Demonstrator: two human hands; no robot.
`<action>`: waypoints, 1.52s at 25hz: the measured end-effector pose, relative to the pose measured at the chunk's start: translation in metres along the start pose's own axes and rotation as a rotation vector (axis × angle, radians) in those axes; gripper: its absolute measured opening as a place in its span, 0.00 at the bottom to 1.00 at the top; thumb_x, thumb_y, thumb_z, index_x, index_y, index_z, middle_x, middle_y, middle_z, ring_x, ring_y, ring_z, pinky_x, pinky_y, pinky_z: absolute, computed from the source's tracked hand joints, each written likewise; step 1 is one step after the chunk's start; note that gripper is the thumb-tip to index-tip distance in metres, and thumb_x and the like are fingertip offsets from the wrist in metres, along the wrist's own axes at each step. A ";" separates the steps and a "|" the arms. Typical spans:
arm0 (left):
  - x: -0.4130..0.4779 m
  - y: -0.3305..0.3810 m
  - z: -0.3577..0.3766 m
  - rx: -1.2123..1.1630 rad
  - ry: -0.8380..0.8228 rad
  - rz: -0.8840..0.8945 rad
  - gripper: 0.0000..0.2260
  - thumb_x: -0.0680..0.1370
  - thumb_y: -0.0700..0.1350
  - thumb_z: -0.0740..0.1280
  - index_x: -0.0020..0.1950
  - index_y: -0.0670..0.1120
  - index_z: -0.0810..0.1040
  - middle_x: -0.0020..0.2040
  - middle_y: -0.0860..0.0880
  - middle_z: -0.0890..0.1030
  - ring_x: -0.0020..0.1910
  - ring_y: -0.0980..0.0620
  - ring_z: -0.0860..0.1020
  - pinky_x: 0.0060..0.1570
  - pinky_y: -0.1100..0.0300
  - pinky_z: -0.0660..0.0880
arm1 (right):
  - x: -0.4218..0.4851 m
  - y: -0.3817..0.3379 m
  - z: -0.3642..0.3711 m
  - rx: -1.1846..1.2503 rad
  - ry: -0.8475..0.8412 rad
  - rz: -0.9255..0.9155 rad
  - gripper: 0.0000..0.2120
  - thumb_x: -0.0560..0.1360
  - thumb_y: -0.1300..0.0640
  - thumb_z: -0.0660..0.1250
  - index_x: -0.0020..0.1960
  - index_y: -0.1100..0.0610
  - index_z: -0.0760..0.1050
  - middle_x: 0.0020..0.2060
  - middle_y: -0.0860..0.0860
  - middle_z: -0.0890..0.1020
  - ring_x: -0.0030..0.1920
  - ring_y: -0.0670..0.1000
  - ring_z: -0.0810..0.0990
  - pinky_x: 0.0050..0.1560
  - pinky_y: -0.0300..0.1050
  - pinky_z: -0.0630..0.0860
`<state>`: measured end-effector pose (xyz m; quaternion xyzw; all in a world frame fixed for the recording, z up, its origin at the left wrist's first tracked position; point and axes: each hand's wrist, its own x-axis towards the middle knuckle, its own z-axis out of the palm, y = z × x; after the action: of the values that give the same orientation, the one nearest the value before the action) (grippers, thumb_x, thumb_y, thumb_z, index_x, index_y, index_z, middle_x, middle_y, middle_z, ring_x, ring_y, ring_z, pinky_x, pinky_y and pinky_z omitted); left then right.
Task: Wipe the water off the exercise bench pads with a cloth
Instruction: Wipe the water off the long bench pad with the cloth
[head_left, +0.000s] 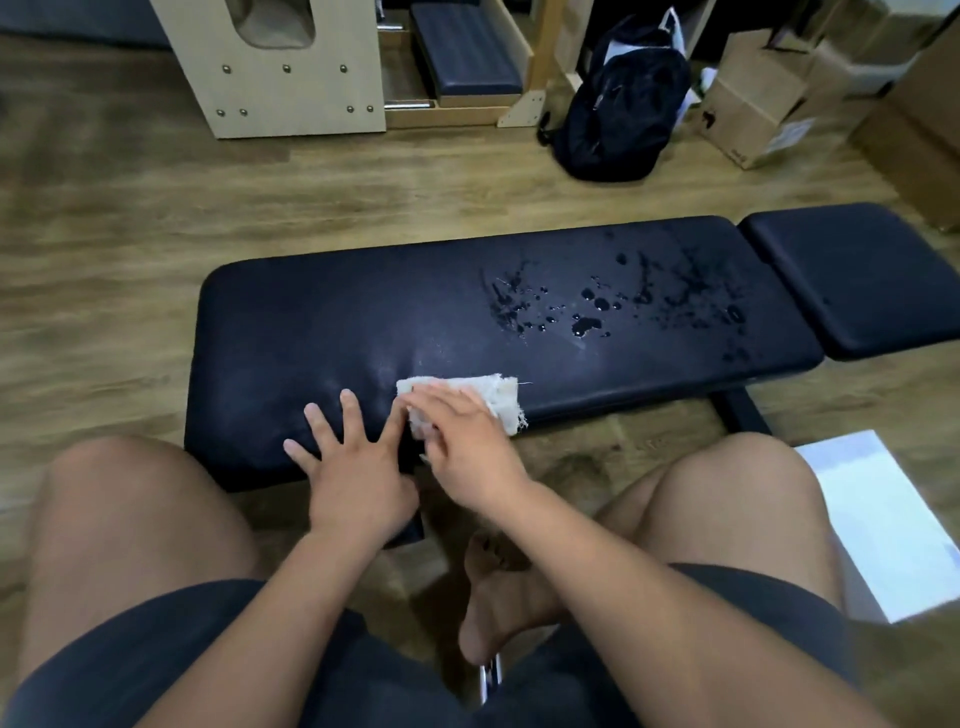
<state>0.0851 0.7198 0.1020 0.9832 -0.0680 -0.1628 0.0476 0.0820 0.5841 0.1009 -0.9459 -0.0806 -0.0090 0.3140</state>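
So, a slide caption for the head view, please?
Right hand presses frayed white cloth on long dark bench pad; water droplets unwiped.

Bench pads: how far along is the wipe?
Done: left half of the long dark padded bench pad looks dry. In hand: right hand presses the frayed white cloth at its near edge, left hand flat beside. Left: water droplets across its right half.

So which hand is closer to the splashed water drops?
Right. The right hand, on the frayed white cloth, is nearer the water drops; the left hand lies flat farther left.
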 end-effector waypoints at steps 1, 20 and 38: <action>0.000 -0.001 0.000 -0.002 0.000 0.002 0.36 0.78 0.51 0.60 0.79 0.60 0.41 0.79 0.40 0.38 0.75 0.28 0.37 0.71 0.28 0.46 | -0.004 0.015 -0.008 0.022 0.002 -0.020 0.20 0.74 0.65 0.65 0.65 0.58 0.74 0.66 0.54 0.76 0.67 0.54 0.72 0.72 0.49 0.63; 0.070 -0.012 -0.009 -0.032 0.350 0.413 0.26 0.78 0.59 0.53 0.71 0.48 0.72 0.74 0.43 0.68 0.77 0.44 0.60 0.72 0.30 0.47 | -0.030 0.086 -0.058 -0.377 -0.097 0.225 0.23 0.82 0.47 0.53 0.76 0.45 0.57 0.77 0.51 0.56 0.77 0.61 0.47 0.76 0.55 0.48; 0.077 -0.014 0.008 -0.085 0.461 0.342 0.24 0.76 0.55 0.60 0.67 0.43 0.78 0.69 0.42 0.75 0.73 0.43 0.68 0.72 0.33 0.54 | 0.171 0.126 -0.087 -0.353 -0.155 0.115 0.24 0.75 0.68 0.55 0.65 0.52 0.76 0.66 0.53 0.75 0.69 0.60 0.68 0.70 0.46 0.63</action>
<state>0.1563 0.7214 0.0684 0.9656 -0.2133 0.0724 0.1296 0.2735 0.4579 0.1081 -0.9873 -0.0477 0.0676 0.1359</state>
